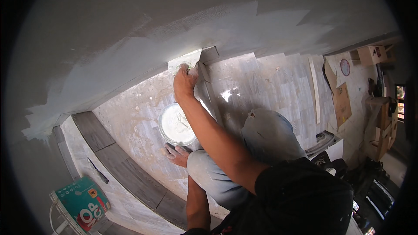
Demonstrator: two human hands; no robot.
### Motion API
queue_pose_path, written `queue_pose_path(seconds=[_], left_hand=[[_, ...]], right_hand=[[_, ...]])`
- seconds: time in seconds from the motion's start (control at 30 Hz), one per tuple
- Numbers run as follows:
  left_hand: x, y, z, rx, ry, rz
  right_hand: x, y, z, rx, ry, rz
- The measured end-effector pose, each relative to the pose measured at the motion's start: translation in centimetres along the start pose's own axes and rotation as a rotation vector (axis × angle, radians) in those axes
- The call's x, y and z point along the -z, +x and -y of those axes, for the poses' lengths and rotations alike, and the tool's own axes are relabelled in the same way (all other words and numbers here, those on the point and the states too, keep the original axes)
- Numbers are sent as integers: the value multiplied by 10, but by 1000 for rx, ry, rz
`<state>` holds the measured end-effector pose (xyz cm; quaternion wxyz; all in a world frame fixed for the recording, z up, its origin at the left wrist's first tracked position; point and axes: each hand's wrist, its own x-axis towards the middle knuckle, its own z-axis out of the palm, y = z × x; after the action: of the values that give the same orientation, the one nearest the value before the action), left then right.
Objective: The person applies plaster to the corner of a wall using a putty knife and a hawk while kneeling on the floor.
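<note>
My right hand point(185, 80) is closed on a wide putty knife point(183, 58) coated in white paste, against the grey wall point(143, 48) just above its bottom edge. My forearm crosses over part of a round container of white paste point(174, 124). My left hand point(176, 154) is open, fingers apart, right beside the container's lower rim and close to my bent knee. Lighter grey patches run along the lower wall.
A step with grey plank tiles point(100, 132) runs along the left, with a dark tool point(98, 169) and a teal bucket point(82, 200). On the right are wood-look floor tiles point(278, 78), flattened cardboard point(342, 104), a round pink-rimmed object point(345, 67) and boxes point(372, 54).
</note>
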<state>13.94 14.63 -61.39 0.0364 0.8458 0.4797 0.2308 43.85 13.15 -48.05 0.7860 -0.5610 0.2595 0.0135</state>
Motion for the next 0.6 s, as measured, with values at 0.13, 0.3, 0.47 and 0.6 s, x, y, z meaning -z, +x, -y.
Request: queue_pose_path(seconds=[0.13, 0.3, 0.47, 0.6], left_hand=[[2, 1, -5, -9, -21, 19], [2, 1, -1, -8, -1, 31], [1, 0, -4, -4, 21, 26], [1, 1, -5, 22, 28, 24]], right_hand=[[12, -10, -4, 142, -30, 32], [35, 5, -10, 103, 83, -17], [38, 20, 6, 82, 49, 22], [36, 21, 17, -29, 145, 9]])
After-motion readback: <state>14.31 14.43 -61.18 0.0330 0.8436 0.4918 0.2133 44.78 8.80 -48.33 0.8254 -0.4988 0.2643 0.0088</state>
